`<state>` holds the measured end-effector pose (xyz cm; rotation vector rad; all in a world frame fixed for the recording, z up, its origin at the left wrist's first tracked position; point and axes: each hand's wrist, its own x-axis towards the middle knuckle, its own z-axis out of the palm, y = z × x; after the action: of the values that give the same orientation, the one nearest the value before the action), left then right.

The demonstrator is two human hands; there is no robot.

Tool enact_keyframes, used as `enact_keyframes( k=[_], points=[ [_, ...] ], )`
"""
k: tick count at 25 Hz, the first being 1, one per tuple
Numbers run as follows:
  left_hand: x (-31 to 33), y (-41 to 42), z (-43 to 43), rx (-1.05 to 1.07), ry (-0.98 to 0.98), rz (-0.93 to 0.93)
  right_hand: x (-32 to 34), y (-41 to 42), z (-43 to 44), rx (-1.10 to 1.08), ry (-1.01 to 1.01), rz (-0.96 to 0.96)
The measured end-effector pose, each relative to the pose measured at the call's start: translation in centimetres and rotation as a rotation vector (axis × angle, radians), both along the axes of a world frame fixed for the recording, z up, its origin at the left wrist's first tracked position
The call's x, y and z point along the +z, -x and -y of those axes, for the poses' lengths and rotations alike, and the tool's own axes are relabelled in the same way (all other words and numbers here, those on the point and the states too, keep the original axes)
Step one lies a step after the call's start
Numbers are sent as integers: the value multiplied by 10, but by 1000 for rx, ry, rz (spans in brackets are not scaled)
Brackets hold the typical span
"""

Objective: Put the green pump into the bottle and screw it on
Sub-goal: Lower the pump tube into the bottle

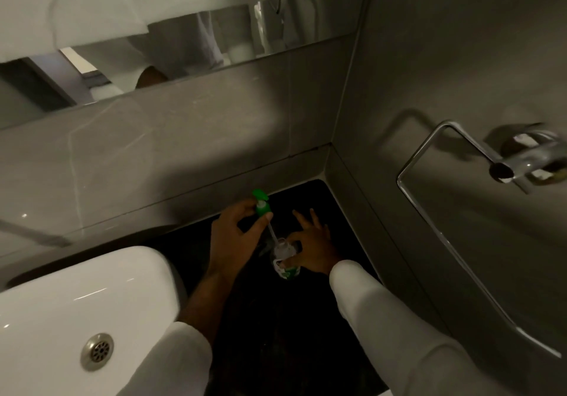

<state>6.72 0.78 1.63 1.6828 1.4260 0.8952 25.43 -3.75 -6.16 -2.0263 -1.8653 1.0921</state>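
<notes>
My left hand [233, 239] pinches the green pump [262, 205] by its collar, held tilted above the bottle. The pump's clear tube [272, 231] slants down, and its lower end is at the bottle's open neck. The clear bottle [285, 259] with a green and white label stands on the black counter [276, 319]. My right hand [313, 242] grips the bottle near its neck with thumb and forefinger, the other fingers spread upward. The pump's collar is well above the neck.
A white basin [76, 303] with a metal drain [97, 351] lies at the left. Grey tiled walls close the corner behind and to the right. A chrome towel ring [454, 211] sticks out from the right wall. A mirror [184, 43] hangs above.
</notes>
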Motion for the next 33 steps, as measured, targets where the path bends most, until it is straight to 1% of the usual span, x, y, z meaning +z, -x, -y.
enact_keyframes(
  k=[3,5,9,11,13,16,20,23,27,28,31,33],
  points=[
    [-8,-4,9,-32,14,-14,3,0,2,-12,15,-17],
    [-8,-4,12,-6,8,11,3,0,3,-12,18,-21],
    [1,-4,8,83,-53,102,6,-2,5,-18,16,-46],
    [4,-6,8,79,-92,77,5,-1,5,-17,11,-48],
    [0,-7,9,31,-121,32,4,-1,6,-17,17,-43],
    [-14,-9,14,-33,-98,-24,5,-2,7,-11,30,-28],
    [-31,-12,25,-144,76,-75,2,-2,8,-16,5,-39],
    [-46,-9,30,-272,69,-139,-2,-1,9,-34,-22,-62],
    [-56,-11,29,-329,144,-152,-8,-1,10,-54,-42,-62],
    [-55,-13,30,-317,148,-153,-8,0,9,-49,-45,-53],
    [-52,-17,35,-161,152,-145,-10,1,8,-38,-32,-28],
    [-56,-18,36,-138,163,-134,-11,0,9,-51,-28,-29]
  ],
)
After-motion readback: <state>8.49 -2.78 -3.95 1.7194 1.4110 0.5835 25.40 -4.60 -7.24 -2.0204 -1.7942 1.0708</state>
